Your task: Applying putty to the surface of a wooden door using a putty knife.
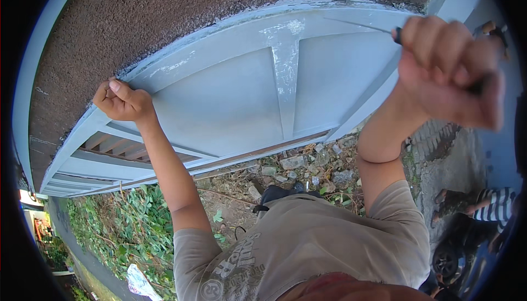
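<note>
My right hand, raised at the upper right and slightly blurred, is closed round the black handle of a tool with a thin metal shaft. The shaft points left, across the top of a pale grey-blue panelled frame. Seen this way, its exact kind cannot be made out. White scraped patches mark the frame's crosspiece and upper rail. My left hand is at the frame's upper left edge, by the rough brown wall. Its fingers are curled in, the thumb is near the forefinger, and nothing shows in them.
Rubble and broken stones lie on the ground below the frame. Green leafy plants grow at the lower left, beside a paved path. A person in a striped top is at the far right, near a dark vehicle.
</note>
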### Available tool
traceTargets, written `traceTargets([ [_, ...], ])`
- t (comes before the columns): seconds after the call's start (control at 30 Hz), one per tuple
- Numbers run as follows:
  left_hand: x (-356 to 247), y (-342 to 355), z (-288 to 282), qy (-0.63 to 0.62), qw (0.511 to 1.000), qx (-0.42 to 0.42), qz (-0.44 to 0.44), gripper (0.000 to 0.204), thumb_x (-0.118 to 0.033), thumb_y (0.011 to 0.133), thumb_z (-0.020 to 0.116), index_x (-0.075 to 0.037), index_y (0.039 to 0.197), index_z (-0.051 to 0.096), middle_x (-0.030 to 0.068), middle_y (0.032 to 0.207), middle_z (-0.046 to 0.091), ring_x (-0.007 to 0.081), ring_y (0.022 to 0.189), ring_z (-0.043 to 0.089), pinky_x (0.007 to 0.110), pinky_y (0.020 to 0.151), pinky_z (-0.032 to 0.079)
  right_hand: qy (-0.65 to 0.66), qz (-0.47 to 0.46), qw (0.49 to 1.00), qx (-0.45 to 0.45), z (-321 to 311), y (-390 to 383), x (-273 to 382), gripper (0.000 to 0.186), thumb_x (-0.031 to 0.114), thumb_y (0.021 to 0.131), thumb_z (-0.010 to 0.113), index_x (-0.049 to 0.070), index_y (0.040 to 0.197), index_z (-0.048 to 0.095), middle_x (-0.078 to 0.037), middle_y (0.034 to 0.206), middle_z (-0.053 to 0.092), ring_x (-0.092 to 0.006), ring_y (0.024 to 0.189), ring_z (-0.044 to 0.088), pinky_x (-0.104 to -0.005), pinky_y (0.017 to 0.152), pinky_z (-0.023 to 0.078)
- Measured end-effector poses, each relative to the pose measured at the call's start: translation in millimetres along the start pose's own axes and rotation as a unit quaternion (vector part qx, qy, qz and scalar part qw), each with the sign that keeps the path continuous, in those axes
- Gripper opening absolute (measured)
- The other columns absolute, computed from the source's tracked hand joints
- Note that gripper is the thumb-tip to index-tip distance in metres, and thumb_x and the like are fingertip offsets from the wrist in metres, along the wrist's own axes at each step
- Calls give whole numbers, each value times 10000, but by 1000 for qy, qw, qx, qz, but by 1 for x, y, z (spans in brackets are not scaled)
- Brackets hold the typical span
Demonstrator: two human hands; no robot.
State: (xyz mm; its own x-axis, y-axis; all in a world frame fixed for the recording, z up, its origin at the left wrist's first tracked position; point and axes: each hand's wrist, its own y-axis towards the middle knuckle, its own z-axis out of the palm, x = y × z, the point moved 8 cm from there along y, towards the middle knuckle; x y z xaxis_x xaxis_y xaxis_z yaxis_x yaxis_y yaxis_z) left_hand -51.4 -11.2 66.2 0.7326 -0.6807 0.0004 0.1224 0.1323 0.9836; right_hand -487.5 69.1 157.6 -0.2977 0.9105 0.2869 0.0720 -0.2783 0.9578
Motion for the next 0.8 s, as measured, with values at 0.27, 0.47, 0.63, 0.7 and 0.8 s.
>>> traceTargets([
  [0.27,4,-2,-7,-30,999,-16,-3,139,-162,1022,468,-32,989,428,24,634,465,39,479,367,181,459,267,87,23,993,72,0,29,4,351,440,903,398,142,729,462,-1,573,410,-135,516,355,-318,571,298],
  [0.47,6,0,-3,-38,999,-29,-5,106,-143,1029,445,-45,1020,404,23,621,444,41,474,344,179,438,257,91,53,981,164,13,24,-13,347,456,929,427,148,793,509,16,640,459,-118,537,386,-287,591,325],
  [0.63,3,-1,-5,-33,999,-14,-6,109,-147,1031,445,-51,1021,394,24,623,445,40,473,337,177,435,260,134,-10,955,263,31,32,-8,268,306,955,413,121,766,456,-12,634,446,-121,497,361,-302,536,335],
  [0.7,0,0,-6,-30,999,-26,0,117,-153,1034,443,-51,1016,391,23,622,446,37,475,337,176,436,257,109,52,978,168,23,30,-43,241,262,965,408,134,770,469,8,649,459,-114,502,376,-303,534,330],
  [0.8,4,-3,-3,-36,999,-16,2,119,-157,1035,441,-51,1018,390,28,628,459,40,476,348,173,439,269,75,93,989,91,24,23,-54,259,290,961,408,128,768,469,16,644,451,-111,505,377,-305,526,319],
])
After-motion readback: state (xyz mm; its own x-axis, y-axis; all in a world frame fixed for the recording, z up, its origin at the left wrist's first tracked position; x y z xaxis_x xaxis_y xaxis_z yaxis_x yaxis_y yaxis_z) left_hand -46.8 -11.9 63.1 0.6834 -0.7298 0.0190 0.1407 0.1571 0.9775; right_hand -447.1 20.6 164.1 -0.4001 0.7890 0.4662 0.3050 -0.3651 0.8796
